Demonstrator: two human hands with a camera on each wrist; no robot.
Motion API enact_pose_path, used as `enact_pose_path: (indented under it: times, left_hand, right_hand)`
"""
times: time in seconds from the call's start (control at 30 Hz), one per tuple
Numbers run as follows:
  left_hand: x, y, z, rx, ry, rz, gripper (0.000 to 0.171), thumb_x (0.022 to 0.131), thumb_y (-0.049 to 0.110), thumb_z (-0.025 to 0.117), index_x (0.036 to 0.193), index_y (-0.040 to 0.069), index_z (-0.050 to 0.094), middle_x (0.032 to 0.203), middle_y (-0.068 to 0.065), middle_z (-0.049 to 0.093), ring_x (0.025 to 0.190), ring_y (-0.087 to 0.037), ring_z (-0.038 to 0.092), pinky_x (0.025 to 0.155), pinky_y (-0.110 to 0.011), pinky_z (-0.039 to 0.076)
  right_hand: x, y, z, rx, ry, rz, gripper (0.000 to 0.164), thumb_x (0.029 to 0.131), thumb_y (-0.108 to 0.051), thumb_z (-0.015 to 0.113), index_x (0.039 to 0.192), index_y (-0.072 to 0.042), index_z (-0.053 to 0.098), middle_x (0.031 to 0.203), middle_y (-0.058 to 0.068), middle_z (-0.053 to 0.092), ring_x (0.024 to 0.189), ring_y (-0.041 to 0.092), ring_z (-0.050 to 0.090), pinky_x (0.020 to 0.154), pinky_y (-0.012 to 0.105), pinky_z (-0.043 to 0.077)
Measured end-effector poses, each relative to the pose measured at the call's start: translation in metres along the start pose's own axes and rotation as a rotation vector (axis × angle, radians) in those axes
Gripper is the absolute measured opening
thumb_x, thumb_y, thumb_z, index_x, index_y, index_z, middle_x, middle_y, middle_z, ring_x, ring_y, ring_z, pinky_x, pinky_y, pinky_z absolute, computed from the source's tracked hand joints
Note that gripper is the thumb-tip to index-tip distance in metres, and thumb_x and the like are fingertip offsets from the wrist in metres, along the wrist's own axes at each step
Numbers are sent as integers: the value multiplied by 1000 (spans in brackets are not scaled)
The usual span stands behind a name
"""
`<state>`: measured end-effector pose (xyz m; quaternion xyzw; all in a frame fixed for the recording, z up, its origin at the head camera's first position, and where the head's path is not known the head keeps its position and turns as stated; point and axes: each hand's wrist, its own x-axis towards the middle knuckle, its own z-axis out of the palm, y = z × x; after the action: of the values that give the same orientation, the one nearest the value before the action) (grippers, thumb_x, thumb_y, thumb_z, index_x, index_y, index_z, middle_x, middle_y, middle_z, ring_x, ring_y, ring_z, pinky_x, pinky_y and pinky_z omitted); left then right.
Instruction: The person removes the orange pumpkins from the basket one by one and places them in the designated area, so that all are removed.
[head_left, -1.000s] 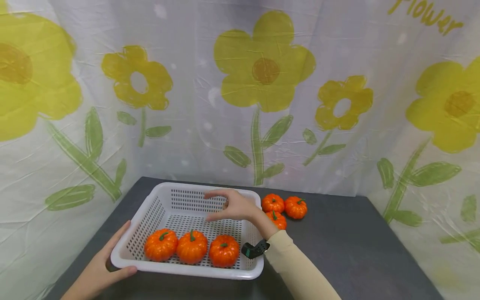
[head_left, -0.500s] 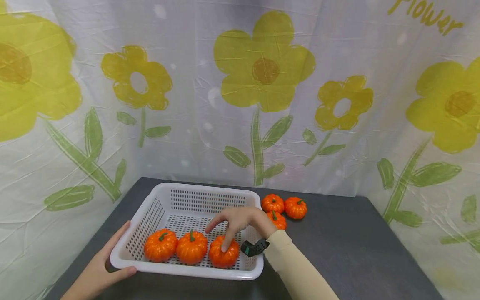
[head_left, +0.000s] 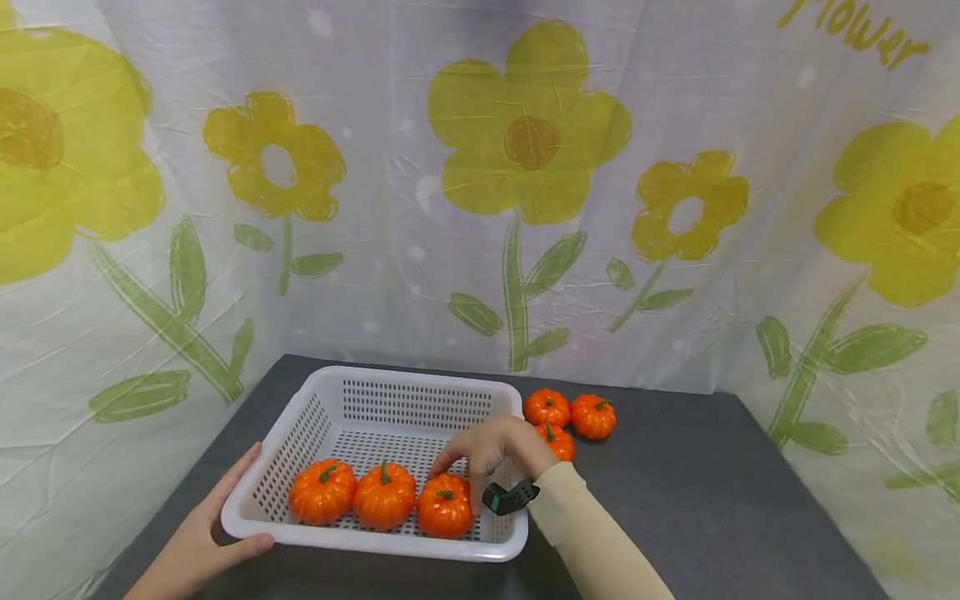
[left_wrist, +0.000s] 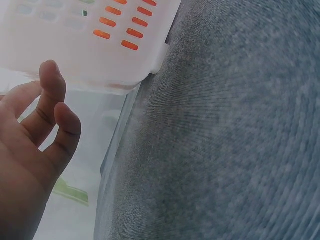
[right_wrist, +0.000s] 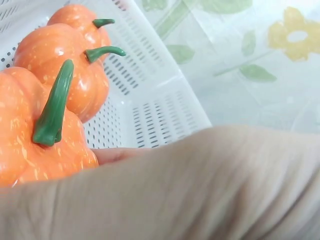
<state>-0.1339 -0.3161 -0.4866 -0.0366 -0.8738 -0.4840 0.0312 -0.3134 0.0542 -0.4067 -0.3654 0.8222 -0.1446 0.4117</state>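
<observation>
A white perforated plastic basket [head_left: 367,543] stands on the dark table with three orange toy pumpkins in a row along its front side. My left hand [head_left: 197,527] holds the front left corner, its thumb by the front rim and its fingers along the left side. In the left wrist view, curled fingers [left_wrist: 52,85] show beside the basket's outer wall [left_wrist: 90,60]. My right hand [head_left: 495,450] reaches over the right side and grips the rightmost pumpkin [head_left: 441,517], fingers behind it and thumb at its right. The right wrist view shows that pumpkin's green stem [right_wrist: 54,105] up close; the fingers are mostly hidden.
The middle pumpkin [head_left: 384,497] and left pumpkin [head_left: 322,493] sit beside the gripped one. Outside the basket's right rim, three more pumpkins [head_left: 592,417] cluster on the table [head_left: 697,500]. A flower-printed curtain [head_left: 390,250] surrounds the table's back and sides.
My right hand has come down from above the basket's middle toward the front right and closed around the rightmost pumpkin. My left hand has stayed at the corner.
</observation>
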Motion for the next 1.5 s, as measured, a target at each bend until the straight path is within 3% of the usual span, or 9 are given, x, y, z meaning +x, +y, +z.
enact_pose_path:
  times: [0.37,0.7,0.97,1.3,1.5]
  left_hand:
    - [0,1,0,-6,-3,-15,108,93,19,81,172,16,8,167,-27,26,110,14,50,84,-18,53]
    - [0,-2,0,17,5,13,106,93,16,80,172,14,10,167,-29,25,111,16,46,84,-18,52]
    - [1,-3,0,30,-5,-6,106,94,21,80,172,15,9,169,-29,24,111,18,44,85,-17,51]
    - [1,-3,0,2,-4,-11,107,94,20,80,172,18,8,169,-29,22,112,20,42,85,-17,52]
    - [1,-3,-1,15,-1,-17,107,94,20,80,172,17,7,169,-30,22,111,21,41,85,-18,51]
  right_hand:
    - [-2,0,1,-43,38,10,74,73,6,88,135,-30,72,141,-15,61,128,8,50,120,49,38]
    - [-5,0,1,-28,43,8,68,73,1,91,132,-29,73,137,-13,65,127,9,54,119,45,41]
    - [-12,-3,-4,14,40,21,67,72,-6,93,131,-29,73,134,-13,65,128,12,54,117,46,42]
    - [-22,-5,-8,-7,61,-8,70,73,-9,93,138,-24,71,137,-12,65,134,14,53,115,38,43]
    - [-33,-6,-13,-16,105,-87,68,75,-10,92,139,-20,70,137,-9,65,131,13,56,107,29,47]
